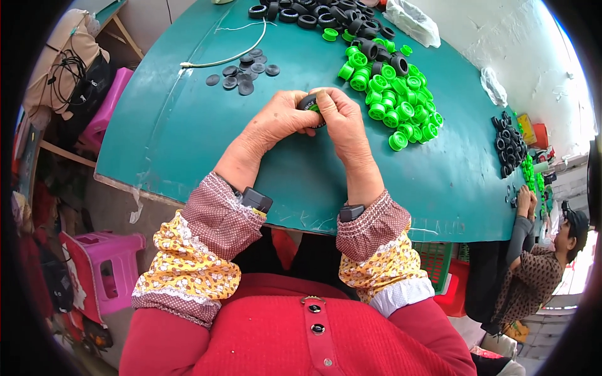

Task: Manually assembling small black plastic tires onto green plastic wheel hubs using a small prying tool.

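Between both hands, above the green table, is a small black toy tire (pixel 308 103) with a bit of a green wheel hub (pixel 315 108) showing inside it. My left hand (pixel 283 114) grips it from the left, thumb against its face. My right hand (pixel 340 114) pinches its upper right edge with thumb and fingers. The fingers hide much of the tire. To the right of my right hand lies a heap of bright green wheel hubs (pixel 404 111). Several flat black discs (pixel 246 88) lie beyond my left hand.
Black tires (pixel 307 21) are piled at the table's (pixel 188 138) far edge, near a white plastic bag (pixel 411 22). A pale cord (pixel 229 59) lies beyond the discs. At the far right a co-worker (pixel 539 276) handles similar parts. Pink stools (pixel 110 269) stand at the left.
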The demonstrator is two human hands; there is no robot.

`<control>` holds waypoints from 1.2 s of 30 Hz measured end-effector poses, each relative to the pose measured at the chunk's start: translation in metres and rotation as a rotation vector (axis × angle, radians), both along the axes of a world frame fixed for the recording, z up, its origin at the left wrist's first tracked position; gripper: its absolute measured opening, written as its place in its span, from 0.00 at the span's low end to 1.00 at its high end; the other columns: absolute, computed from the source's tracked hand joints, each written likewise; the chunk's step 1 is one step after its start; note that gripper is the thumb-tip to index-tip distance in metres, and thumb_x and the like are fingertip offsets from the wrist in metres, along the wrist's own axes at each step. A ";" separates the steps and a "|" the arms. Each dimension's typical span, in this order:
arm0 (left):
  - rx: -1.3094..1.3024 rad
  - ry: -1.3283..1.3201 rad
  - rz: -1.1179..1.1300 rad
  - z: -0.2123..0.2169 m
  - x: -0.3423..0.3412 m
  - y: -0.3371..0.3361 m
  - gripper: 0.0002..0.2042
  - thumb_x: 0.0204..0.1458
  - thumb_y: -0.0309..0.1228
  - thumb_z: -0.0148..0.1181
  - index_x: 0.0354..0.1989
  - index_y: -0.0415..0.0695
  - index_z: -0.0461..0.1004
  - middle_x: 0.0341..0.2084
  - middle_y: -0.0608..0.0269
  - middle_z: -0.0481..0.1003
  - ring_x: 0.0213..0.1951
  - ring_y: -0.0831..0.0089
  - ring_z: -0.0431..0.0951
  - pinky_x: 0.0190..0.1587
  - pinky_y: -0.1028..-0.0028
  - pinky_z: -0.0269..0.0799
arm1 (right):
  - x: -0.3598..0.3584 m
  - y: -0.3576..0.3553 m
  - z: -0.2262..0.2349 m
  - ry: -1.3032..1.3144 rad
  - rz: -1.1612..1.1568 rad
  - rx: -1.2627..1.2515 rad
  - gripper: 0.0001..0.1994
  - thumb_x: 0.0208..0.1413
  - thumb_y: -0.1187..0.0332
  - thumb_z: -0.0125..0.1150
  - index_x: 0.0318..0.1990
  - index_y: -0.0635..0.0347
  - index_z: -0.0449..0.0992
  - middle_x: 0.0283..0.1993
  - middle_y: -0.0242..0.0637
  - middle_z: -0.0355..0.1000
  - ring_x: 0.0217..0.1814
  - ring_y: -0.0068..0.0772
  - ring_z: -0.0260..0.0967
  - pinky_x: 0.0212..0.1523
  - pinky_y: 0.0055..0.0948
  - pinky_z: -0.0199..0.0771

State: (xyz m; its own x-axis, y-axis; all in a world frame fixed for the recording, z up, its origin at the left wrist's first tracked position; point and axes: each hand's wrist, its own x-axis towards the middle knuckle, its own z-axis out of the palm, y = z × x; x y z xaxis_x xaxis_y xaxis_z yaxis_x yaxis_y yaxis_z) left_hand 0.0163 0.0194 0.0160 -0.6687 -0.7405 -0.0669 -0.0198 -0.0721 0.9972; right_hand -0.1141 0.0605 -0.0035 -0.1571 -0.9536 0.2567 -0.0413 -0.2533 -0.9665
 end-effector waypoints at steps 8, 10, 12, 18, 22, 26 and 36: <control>0.226 0.296 0.079 -0.011 0.000 -0.007 0.10 0.44 0.29 0.57 0.34 0.37 0.70 0.26 0.64 0.72 0.25 0.79 0.74 0.28 0.82 0.71 | 0.012 0.002 0.006 -0.384 0.088 0.137 0.17 0.57 0.58 0.45 0.45 0.61 0.67 0.39 0.32 0.67 0.35 0.20 0.64 0.35 0.20 0.67; 0.242 0.340 0.067 -0.007 0.001 -0.005 0.11 0.42 0.28 0.57 0.34 0.37 0.70 0.26 0.65 0.73 0.24 0.79 0.73 0.29 0.83 0.69 | 0.017 0.005 0.011 -0.485 0.072 0.213 0.15 0.57 0.60 0.46 0.44 0.62 0.67 0.36 0.30 0.66 0.31 0.16 0.63 0.28 0.16 0.66; 0.226 0.321 0.065 -0.004 -0.002 0.002 0.11 0.42 0.29 0.57 0.33 0.38 0.70 0.25 0.65 0.73 0.23 0.79 0.73 0.27 0.83 0.69 | 0.015 0.006 0.009 -0.501 0.055 0.200 0.15 0.57 0.60 0.46 0.44 0.61 0.67 0.35 0.30 0.66 0.30 0.16 0.63 0.27 0.16 0.65; 0.118 0.019 -0.009 -0.003 0.002 -0.004 0.10 0.42 0.33 0.59 0.30 0.40 0.70 0.18 0.65 0.72 0.17 0.80 0.71 0.21 0.85 0.65 | 0.011 0.003 0.001 -0.375 0.025 0.244 0.13 0.57 0.61 0.45 0.41 0.61 0.68 0.32 0.32 0.67 0.30 0.20 0.64 0.29 0.19 0.67; 0.077 0.042 -0.027 -0.007 0.002 -0.007 0.11 0.42 0.32 0.59 0.31 0.39 0.70 0.20 0.65 0.72 0.19 0.80 0.72 0.22 0.85 0.66 | 0.012 0.003 0.004 -0.369 0.050 0.177 0.14 0.57 0.59 0.45 0.41 0.61 0.68 0.30 0.30 0.66 0.25 0.18 0.59 0.26 0.18 0.63; 0.124 0.166 0.001 -0.010 0.000 -0.006 0.14 0.44 0.30 0.58 0.39 0.38 0.69 0.24 0.63 0.73 0.23 0.78 0.73 0.27 0.81 0.71 | 0.009 0.003 0.002 -0.412 0.101 0.195 0.16 0.56 0.57 0.46 0.42 0.61 0.67 0.27 0.29 0.65 0.21 0.17 0.57 0.24 0.19 0.64; -0.042 0.200 0.031 -0.002 -0.005 0.004 0.10 0.45 0.26 0.57 0.36 0.37 0.68 0.21 0.64 0.72 0.22 0.79 0.72 0.26 0.81 0.70 | 0.016 0.008 0.012 -0.586 0.040 0.171 0.14 0.56 0.59 0.47 0.40 0.61 0.67 0.24 0.30 0.64 0.17 0.17 0.55 0.17 0.18 0.57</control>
State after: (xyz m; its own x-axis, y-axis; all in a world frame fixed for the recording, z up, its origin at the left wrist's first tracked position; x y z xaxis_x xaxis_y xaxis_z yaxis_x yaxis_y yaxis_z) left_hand 0.0112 0.0238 0.0136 -0.6426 -0.7601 0.0968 0.1807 -0.0275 0.9832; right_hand -0.0982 0.0681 0.0087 -0.1890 -0.9818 -0.0191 0.5161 -0.0827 -0.8525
